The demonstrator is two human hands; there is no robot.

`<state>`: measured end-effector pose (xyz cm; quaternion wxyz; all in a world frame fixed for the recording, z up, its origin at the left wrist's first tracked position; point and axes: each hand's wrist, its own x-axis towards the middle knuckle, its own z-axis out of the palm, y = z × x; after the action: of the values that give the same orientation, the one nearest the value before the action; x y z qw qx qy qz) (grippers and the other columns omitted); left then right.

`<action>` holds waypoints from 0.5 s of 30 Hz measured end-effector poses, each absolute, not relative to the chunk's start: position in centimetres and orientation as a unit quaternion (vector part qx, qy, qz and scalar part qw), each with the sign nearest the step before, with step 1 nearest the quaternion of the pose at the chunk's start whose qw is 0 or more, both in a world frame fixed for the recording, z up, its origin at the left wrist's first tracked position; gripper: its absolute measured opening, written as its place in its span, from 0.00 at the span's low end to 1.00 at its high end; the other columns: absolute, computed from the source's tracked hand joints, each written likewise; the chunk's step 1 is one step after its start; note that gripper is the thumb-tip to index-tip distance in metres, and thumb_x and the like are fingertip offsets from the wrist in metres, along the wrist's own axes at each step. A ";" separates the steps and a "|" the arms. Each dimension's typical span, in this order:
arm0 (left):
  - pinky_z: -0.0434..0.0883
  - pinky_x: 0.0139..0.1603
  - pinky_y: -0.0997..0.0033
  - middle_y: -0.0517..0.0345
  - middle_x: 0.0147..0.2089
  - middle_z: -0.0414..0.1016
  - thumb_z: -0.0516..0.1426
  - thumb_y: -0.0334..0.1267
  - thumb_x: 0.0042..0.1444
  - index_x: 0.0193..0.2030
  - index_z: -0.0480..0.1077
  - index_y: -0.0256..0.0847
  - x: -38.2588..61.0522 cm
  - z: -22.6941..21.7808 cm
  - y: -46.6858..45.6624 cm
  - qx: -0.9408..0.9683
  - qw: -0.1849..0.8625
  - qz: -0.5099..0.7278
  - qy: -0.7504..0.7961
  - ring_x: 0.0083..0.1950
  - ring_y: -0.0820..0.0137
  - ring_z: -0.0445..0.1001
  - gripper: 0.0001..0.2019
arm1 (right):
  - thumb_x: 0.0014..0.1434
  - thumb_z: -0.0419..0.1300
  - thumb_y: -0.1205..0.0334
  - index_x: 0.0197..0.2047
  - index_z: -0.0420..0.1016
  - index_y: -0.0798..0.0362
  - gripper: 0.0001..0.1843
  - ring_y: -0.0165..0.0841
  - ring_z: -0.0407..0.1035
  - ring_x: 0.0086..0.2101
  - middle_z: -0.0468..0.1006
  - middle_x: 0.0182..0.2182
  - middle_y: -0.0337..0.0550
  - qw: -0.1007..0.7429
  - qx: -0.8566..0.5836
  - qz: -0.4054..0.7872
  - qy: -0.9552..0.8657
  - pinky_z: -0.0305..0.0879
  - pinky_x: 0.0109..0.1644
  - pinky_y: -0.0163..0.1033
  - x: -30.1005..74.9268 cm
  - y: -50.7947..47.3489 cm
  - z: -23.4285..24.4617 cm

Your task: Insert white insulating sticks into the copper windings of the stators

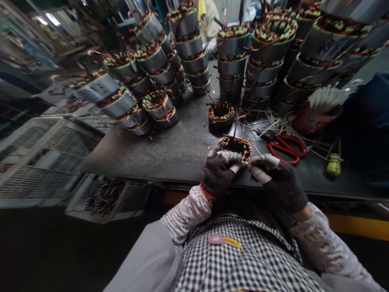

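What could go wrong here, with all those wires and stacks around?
The wire ends poking from the wound ring might snag the gloves on the left hand or right hand.

The red-handled scissors lie close by the right hand, so a careless sweep could knock them.

The rings behind are piled several high; a bump might topple a stack.
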<state>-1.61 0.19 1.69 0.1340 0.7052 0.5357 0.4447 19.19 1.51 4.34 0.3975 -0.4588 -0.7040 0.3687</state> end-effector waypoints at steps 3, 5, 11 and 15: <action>0.78 0.80 0.34 0.57 0.45 0.94 0.70 0.36 0.69 0.43 0.86 0.46 -1.7 2.0 0.0 0.708 0.139 0.454 0.524 0.51 0.59 0.92 0.02 | 0.71 0.69 0.49 0.47 0.90 0.46 0.12 0.45 0.86 0.41 0.91 0.40 0.47 0.378 -0.449 0.334 -0.737 0.86 0.50 0.51 19.1 1.7 4.0; 0.80 0.79 0.36 0.57 0.45 0.93 0.69 0.37 0.70 0.43 0.86 0.47 -1.9 2.4 -0.2 0.710 0.149 0.457 0.514 0.51 0.59 0.92 0.03 | 0.71 0.67 0.51 0.48 0.90 0.46 0.12 0.46 0.88 0.42 0.93 0.42 0.48 0.372 -0.442 0.318 -0.752 0.87 0.49 0.51 19.0 2.0 3.5; 0.80 0.80 0.32 0.58 0.46 0.94 0.69 0.40 0.68 0.45 0.86 0.53 -2.3 2.8 -0.4 0.712 0.178 0.448 0.512 0.50 0.55 0.93 0.03 | 0.72 0.66 0.57 0.50 0.92 0.32 0.12 0.58 0.90 0.45 0.93 0.48 0.49 0.463 -0.348 0.173 -0.797 0.92 0.47 0.66 17.9 2.7 3.3; 0.80 0.79 0.27 0.57 0.47 0.94 0.67 0.39 0.68 0.46 0.86 0.52 -1.8 2.7 -0.3 0.692 0.199 0.467 0.513 0.53 0.51 0.93 0.04 | 0.69 0.68 0.61 0.50 0.89 0.28 0.14 0.58 0.89 0.51 0.92 0.51 0.46 0.510 -0.298 0.174 -0.788 0.93 0.52 0.67 17.7 2.0 4.8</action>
<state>-1.81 -0.28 2.69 0.1990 0.6920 0.5128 0.4675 17.66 2.04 4.80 0.5103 -0.2977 -0.7878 0.1742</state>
